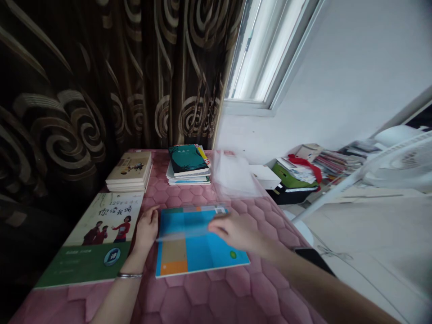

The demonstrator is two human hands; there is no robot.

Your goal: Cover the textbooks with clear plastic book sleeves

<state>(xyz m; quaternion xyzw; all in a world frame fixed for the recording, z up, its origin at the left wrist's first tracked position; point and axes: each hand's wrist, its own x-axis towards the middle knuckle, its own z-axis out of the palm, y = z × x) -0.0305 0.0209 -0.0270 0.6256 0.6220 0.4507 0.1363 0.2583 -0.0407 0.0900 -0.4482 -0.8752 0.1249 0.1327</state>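
Observation:
A blue book (199,247) with orange and tan blocks lies flat on the pink quilted table cover (216,292). My left hand (146,227) rests at the book's left edge, fingers together against it. My right hand (236,231) lies over the book's upper middle, blurred by motion, and a thin clear sheet (184,231) stretches between the two hands across the cover. A bracelet sits on my left wrist.
A large green and white book (97,238) lies to the left. Two book stacks (130,171) (189,164) and clear plastic sleeves (234,177) sit at the back. A dark curtain hangs behind, a white fan (394,168) and cluttered papers at right.

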